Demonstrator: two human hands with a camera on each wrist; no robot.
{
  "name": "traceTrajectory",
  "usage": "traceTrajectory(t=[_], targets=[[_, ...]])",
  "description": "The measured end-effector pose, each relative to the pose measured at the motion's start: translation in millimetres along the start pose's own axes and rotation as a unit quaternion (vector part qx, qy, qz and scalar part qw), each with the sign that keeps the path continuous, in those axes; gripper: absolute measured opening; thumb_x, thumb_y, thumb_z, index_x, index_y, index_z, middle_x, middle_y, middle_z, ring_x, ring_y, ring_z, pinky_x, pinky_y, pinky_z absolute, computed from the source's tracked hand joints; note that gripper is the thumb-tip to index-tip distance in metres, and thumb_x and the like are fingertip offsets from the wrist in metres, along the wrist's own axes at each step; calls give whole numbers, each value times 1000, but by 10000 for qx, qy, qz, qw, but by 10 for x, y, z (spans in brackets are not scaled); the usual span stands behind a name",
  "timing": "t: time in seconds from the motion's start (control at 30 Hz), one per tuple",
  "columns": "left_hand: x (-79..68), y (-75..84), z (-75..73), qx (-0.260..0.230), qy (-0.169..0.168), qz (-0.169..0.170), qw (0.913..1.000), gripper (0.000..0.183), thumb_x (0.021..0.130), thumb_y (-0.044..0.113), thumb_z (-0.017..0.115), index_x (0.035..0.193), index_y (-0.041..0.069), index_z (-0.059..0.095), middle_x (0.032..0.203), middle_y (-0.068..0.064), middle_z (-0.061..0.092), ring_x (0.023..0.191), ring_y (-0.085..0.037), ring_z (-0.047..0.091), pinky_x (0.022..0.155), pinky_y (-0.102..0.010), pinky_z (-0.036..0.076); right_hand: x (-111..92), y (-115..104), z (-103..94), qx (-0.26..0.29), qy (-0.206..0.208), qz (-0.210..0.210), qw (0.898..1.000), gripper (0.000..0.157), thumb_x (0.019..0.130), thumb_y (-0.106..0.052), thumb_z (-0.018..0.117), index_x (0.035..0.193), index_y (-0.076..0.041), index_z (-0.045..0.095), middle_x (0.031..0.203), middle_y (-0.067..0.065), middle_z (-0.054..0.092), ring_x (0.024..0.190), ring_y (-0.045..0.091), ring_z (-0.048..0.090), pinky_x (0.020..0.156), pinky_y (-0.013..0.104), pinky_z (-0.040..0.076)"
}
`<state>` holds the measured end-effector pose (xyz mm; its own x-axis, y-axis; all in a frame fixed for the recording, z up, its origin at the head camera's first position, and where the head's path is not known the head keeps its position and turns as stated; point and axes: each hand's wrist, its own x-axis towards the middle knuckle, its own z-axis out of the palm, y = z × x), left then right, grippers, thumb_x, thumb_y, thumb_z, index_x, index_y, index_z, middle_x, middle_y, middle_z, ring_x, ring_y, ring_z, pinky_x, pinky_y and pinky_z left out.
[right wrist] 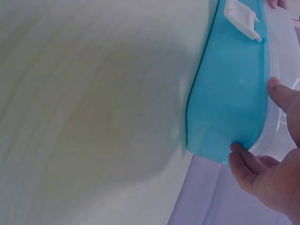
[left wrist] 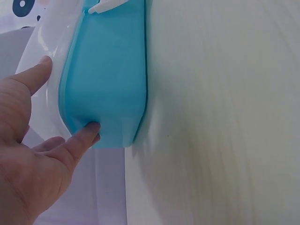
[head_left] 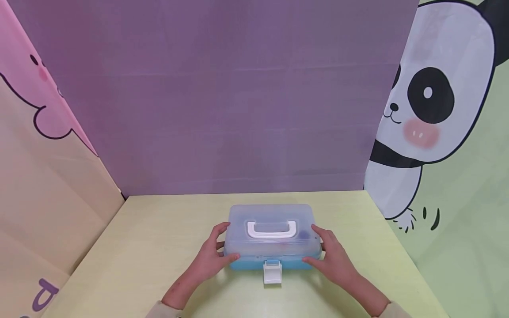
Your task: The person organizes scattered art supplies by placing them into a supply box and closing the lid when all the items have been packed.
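A plastic storage box (head_left: 272,248) with a cloudy see-through lid and a light blue base (left wrist: 107,70) sits on the table. Its white carry handle (head_left: 273,235) lies on the lid, and the white front latch (head_left: 272,274) hangs unfastened. The lid rests down on the base. My left hand (head_left: 210,256) holds the left end, thumb at the front by the lid's edge and fingers against the side. On the right end, my right hand (head_left: 334,260) grips the same way, its fingertips (right wrist: 239,152) against the blue side. What lies inside is too blurred to tell.
The pale wooden table (head_left: 159,247) extends around the box. A purple cloth wall (head_left: 238,97) stands behind the table's far edge. Side panels carry a pink cartoon figure (head_left: 24,57) at left and a panda (head_left: 429,92) at right.
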<state>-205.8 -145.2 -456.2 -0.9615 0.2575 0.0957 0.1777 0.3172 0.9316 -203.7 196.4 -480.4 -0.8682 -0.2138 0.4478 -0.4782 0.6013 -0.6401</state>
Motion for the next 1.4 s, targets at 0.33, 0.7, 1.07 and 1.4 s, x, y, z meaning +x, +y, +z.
traceTrajectory(t=[0.33,0.7,1.07,1.4], targets=[[71,-216,27,-47,55,143,9999,81,70,19,74,133,32,24,138,-5,25,106,-34,49,77,-34,48,-10,-21,9,-128,-43,324,9994,84,61,-29,80,132,-16,37,115,-3,42,74,9,53,66,25,48],[97,-289,58,380,39,447,9983,83,70,20,75,134,36,25,133,-1,31,104,-30,49,74,-28,49,-18,-56,41,-1079,34,256,9938,91,57,-32,82,132,-12,34,113,-3,43,74,6,48,62,23,45],[83,-197,183,1579,930,529,9816,87,61,41,77,132,22,30,129,1,37,108,-14,42,88,-35,39,-7,-29,53,-2801,-78,-288,9595,95,60,-54,72,132,-4,35,106,9,51,76,24,55,62,36,47],[71,-236,197,1802,872,677,9774,84,64,37,77,132,33,28,132,5,34,117,-14,36,94,-38,34,12,-93,-2,-3731,-12,-1276,9189,92,61,-55,70,125,3,38,130,19,36,112,37,36,81,49,40]])
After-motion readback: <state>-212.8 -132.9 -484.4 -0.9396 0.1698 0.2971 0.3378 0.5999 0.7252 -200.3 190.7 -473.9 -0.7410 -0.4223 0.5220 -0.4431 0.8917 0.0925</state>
